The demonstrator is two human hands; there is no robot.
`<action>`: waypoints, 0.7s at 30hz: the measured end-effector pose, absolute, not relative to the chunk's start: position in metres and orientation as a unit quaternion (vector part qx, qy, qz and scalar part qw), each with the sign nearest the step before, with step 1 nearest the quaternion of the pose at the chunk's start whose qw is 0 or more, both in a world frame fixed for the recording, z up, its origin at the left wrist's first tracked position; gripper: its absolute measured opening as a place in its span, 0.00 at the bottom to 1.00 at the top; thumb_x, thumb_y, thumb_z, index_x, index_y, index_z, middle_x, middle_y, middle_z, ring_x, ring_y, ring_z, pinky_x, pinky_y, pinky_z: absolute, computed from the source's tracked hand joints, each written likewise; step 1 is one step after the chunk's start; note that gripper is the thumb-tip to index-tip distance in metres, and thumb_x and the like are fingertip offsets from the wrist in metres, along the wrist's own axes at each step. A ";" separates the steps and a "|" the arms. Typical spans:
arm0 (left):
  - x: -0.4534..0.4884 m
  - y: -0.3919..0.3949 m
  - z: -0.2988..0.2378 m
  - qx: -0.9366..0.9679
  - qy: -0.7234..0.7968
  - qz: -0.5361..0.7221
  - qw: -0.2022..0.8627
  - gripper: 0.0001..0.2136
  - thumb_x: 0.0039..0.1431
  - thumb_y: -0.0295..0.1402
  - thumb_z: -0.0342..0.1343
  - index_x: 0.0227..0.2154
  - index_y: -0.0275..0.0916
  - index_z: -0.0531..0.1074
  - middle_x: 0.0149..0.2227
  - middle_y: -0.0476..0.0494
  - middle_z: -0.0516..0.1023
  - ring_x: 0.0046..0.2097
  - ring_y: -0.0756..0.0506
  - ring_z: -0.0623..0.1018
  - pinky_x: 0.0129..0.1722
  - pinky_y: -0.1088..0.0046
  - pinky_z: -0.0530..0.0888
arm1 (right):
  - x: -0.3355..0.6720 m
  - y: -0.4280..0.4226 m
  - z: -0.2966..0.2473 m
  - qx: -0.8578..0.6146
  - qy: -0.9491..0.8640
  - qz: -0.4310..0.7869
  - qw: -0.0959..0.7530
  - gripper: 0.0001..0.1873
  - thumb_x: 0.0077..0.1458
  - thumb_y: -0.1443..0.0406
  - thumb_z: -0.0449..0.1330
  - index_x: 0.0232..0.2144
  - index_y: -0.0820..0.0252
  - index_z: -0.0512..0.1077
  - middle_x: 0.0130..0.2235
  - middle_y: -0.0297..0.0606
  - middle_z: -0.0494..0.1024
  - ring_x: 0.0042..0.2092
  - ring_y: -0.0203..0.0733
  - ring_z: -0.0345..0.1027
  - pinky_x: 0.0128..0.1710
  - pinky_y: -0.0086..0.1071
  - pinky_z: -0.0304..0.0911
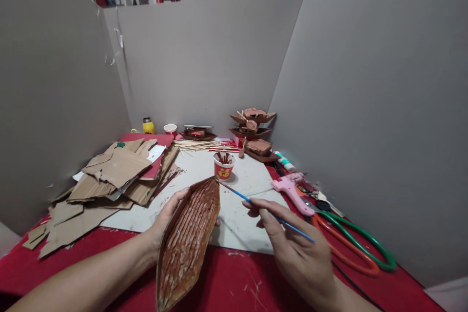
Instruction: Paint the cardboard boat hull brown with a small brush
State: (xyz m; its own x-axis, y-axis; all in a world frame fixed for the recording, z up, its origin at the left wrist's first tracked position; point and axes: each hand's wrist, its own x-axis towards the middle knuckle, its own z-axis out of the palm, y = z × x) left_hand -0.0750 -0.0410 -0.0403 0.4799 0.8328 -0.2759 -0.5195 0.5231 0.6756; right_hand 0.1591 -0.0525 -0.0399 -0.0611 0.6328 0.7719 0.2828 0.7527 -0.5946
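My left hand [167, 222] is wrapped round a cardboard model boat [192, 234], coated inside with glossy brown paint over a ridged floor. The boat is tilted, its pointed tip up and away from me. Between the thumb and fingers of my right hand [298, 241] is a thin blue paintbrush [272, 214]. Its bristle end is at the boat's far tip; whether it touches I cannot tell. Just beyond stands a red and white paper cup [224, 170] with brown paint smeared inside its rim.
Torn cardboard pieces [113, 175] are heaped at left. Wooden sticks [204, 146] and finished brown boats [252, 124] are at the back. A pink glue gun [294, 195] and scissors with green and orange handles [356, 239] lie at right. A white board [252, 234] covers the red tabletop's middle.
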 end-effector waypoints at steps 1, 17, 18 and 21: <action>-0.075 -0.041 -0.041 0.262 0.301 0.417 0.816 0.26 0.62 0.47 0.49 0.39 0.27 0.80 0.33 0.31 0.84 0.30 0.41 0.81 0.32 0.70 0.75 | 0.159 -0.052 -0.040 -0.304 -0.728 0.146 0.596 0.11 0.64 0.69 0.57 0.45 0.55 0.77 0.36 0.39 0.82 0.36 0.42 0.77 0.38 0.35 0.76; -0.071 -0.046 -0.028 0.293 0.310 0.473 0.771 0.15 0.56 0.42 0.58 0.39 0.35 0.79 0.30 0.42 0.85 0.29 0.45 0.81 0.31 0.74 0.73 | 0.159 -0.061 -0.042 -0.207 -0.793 0.227 0.526 0.14 0.64 0.72 0.54 0.47 0.55 0.74 0.34 0.37 0.80 0.34 0.38 0.76 0.34 0.29 0.73; -0.071 -0.046 -0.028 0.296 0.311 0.472 0.770 0.16 0.56 0.42 0.59 0.39 0.34 0.79 0.30 0.41 0.85 0.29 0.44 0.81 0.32 0.73 0.74 | 0.160 -0.062 -0.041 -0.193 -0.804 0.226 0.515 0.14 0.63 0.73 0.54 0.47 0.55 0.74 0.33 0.36 0.80 0.34 0.38 0.76 0.34 0.29 0.72; -0.071 -0.046 -0.028 0.304 0.316 0.462 0.771 0.20 0.54 0.45 0.58 0.37 0.29 0.80 0.32 0.34 0.85 0.31 0.42 0.82 0.33 0.71 0.75 | 0.162 -0.065 -0.042 -0.176 -0.822 0.205 0.502 0.15 0.62 0.74 0.55 0.47 0.55 0.74 0.35 0.37 0.81 0.36 0.39 0.77 0.36 0.30 0.73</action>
